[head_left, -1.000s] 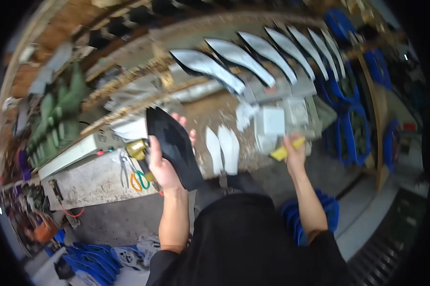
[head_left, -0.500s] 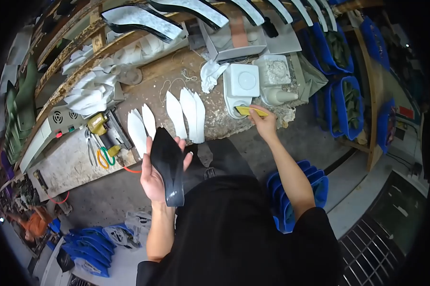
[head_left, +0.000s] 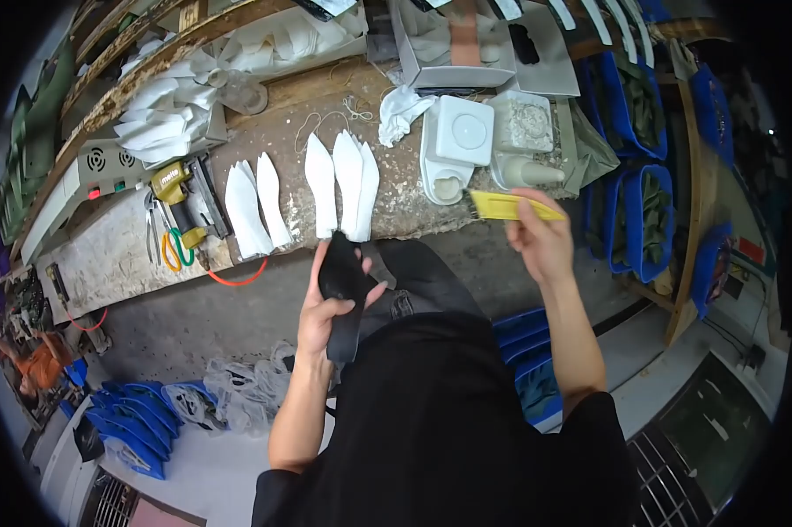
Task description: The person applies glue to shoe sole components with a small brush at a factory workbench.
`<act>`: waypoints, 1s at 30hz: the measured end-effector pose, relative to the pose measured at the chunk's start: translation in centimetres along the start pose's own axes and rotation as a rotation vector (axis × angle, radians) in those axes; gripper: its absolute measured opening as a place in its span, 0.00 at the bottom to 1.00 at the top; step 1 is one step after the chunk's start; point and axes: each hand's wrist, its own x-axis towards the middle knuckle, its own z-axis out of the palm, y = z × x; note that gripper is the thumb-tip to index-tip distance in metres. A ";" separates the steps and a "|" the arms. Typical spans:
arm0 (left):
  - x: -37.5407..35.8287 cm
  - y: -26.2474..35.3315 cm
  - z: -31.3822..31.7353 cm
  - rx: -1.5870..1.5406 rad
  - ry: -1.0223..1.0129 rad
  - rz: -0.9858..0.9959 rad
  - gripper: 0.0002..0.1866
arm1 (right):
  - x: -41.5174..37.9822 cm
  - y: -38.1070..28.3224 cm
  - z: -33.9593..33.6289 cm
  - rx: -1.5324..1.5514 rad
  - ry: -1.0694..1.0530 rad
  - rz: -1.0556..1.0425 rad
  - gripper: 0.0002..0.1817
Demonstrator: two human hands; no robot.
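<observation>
My left hand [head_left: 315,323] is wrapped round a black shoe insole [head_left: 343,274], holding it in front of my body with its pointed end toward the bench. In my right hand [head_left: 543,246] is a flat yellow glue brush [head_left: 501,206], gripped between thumb and fingers with its dark tip toward the left. That tip is just right of the open spout cup [head_left: 448,191] of a white glue pot [head_left: 462,132]. White pointed insole pieces [head_left: 349,189] lie on the bench left of the pot, and more white pieces [head_left: 248,211] lie farther left.
The worn workbench [head_left: 264,132] also carries a crumpled white cloth [head_left: 403,114], a second crusted pot [head_left: 523,123], a heat gun [head_left: 178,198] and scissors [head_left: 178,250]. Blue bins [head_left: 650,220] stand at the right. A person in orange [head_left: 43,364] is far left.
My right hand has lifted the brush out of the pot's cup and moved it right and toward me. The insole in my left hand has tilted, and the camera view has shifted.
</observation>
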 end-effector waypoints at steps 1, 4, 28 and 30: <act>0.6 -0.4 0.9 0.036 -0.008 -0.015 0.56 | -2.3 -2.7 1.8 0.002 0.018 -0.110 0.10; 2.7 -0.8 4.6 0.125 -0.162 0.032 0.58 | -4.6 -3.6 5.6 -0.169 -0.057 -0.384 0.10; -5.1 7.6 11.6 0.385 -0.307 0.252 0.60 | -7.5 -5.9 15.1 -0.791 -0.449 -1.450 0.17; -5.6 7.6 11.2 0.369 -0.335 0.267 0.61 | -4.3 -7.6 14.8 -0.449 -0.350 -0.988 0.14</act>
